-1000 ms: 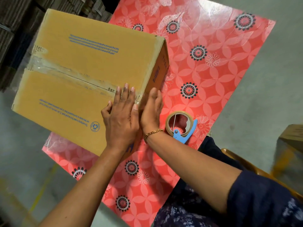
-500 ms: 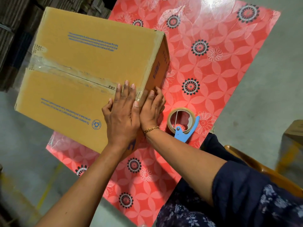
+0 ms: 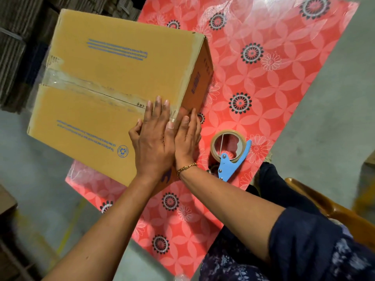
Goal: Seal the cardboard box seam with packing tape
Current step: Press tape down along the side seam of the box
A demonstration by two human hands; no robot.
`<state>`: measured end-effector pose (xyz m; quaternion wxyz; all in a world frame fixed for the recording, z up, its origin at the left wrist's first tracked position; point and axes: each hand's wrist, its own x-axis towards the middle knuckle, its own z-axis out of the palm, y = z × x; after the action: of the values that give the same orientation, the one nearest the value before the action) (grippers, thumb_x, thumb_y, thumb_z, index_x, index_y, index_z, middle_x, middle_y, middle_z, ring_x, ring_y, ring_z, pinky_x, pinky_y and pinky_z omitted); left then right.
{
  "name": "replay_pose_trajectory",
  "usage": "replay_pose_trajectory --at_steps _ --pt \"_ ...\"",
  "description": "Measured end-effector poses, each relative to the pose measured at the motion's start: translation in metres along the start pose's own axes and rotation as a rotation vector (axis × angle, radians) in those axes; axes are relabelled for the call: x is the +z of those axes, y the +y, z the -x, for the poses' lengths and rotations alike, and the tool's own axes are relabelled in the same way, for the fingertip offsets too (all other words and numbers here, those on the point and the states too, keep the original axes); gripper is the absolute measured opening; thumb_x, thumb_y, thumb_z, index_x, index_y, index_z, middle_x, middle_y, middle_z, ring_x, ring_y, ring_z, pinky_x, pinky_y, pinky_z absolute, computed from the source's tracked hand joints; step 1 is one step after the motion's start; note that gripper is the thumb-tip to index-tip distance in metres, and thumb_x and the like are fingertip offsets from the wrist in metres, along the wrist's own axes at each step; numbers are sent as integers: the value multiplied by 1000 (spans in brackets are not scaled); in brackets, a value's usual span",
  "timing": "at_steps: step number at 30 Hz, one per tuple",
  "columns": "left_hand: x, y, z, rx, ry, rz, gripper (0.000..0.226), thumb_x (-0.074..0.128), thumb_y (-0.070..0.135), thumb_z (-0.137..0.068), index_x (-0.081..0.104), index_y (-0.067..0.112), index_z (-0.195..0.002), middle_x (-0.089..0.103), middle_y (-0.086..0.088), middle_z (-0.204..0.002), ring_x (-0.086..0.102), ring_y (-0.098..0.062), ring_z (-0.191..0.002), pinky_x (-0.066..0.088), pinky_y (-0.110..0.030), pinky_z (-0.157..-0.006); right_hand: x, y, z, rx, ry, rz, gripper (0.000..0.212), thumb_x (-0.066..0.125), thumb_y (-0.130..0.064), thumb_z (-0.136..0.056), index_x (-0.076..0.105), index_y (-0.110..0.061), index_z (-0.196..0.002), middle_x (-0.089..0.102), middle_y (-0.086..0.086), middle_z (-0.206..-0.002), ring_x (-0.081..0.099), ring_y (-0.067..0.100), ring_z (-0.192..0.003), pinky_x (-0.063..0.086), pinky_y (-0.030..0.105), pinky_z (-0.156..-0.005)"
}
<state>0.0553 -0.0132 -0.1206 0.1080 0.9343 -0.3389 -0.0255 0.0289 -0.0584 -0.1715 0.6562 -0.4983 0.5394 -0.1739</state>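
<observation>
Left fingers (image 3: pixel 157 110): stretched flat and close together, gripping nothing, pressing down on the near end of the clear tape (image 3: pixel 85 86) on the box top.
Right fingers (image 3: pixel 187 123): also flat and empty, laid against the near side face just below the top edge, where the tape tail folds over.
Left hand (image 3: pixel 151 140): palm down on the top panel, thumb splayed outward.
Right hand (image 3: pixel 185 138): touching the left along its inner edge; bracelet (image 3: pixel 185 168) at the wrist.
Step in hand: rubbing down the tape end over the corner.
Doing it well: press from the seam outward, run firmly over the edge, chase out bubbles, hold the box steady against the push.
Cardboard box (image 3: pixel 113 78): on the red flowered table (image 3: pixel 284 78), tilted in view, overhanging the table's left edge; seam taped along the whole top.
Tape dispenser (image 3: pixel 229 151): blue-handled, lying on the table just right of the right hand, untouched.
Hidden: tape tail beneath both hands; probably stuck down, not confirmable.
Hard to make out: far end of the tape, wrinkled and glary; blue print too blurred to read.
</observation>
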Motion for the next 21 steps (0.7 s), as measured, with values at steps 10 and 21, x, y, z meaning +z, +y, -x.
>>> replay_pose_trajectory --at_steps 10,21 --pt "-1 3 2 -1 21 13 53 33 35 -102 37 28 -155 28 5 -166 18 -7 -155 25 -44 -113 -14 16 5 -79 -213 78 105 5 -89 -78 10 -25 -161 8 -2 -171 5 11 -156 6 36 -126" --pt "3 0 2 6 25 -11 52 34 33 -103 39 27 -154 30 5 -166 20 -8 -155 25 -42 -112 -5 28 -3 -124 -5 70 59 28 -43 -100 44 -14 -149 45 10 -155 37 25 -146 20 29 -117"
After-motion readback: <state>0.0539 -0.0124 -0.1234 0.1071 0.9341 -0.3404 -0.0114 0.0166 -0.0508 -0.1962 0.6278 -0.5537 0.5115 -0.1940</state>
